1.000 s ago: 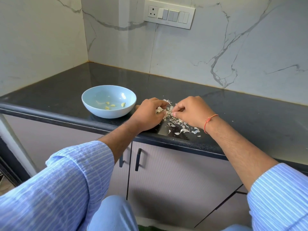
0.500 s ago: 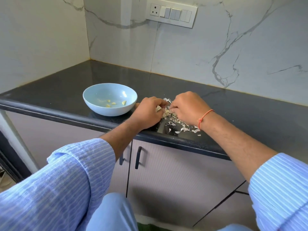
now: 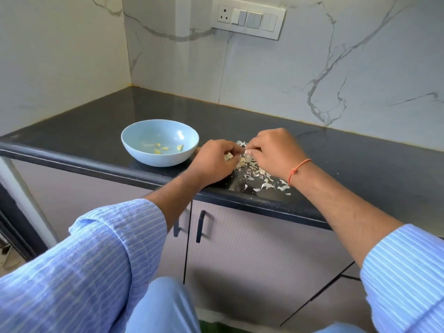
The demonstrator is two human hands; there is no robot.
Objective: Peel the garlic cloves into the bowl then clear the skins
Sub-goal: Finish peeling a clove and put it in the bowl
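Note:
A pale blue bowl (image 3: 134, 145) stands on the black counter and holds several peeled garlic cloves (image 3: 164, 148). Just right of it lies a heap of papery garlic skins (image 3: 258, 176). My left hand (image 3: 215, 162) and my right hand (image 3: 274, 151) meet fingertip to fingertip above that heap, both with fingers curled, pinching a small garlic clove between them; the clove itself is almost entirely hidden by the fingers. An orange thread circles my right wrist.
The black counter (image 3: 360, 164) runs right along a marble wall, with its rounded front edge just under my wrists. A switch panel (image 3: 248, 18) sits on the wall. Cabinet doors with dark handles (image 3: 200, 225) lie below.
Both hands have stayed together over the skins, with only small finger movements. The camera has shifted slightly.

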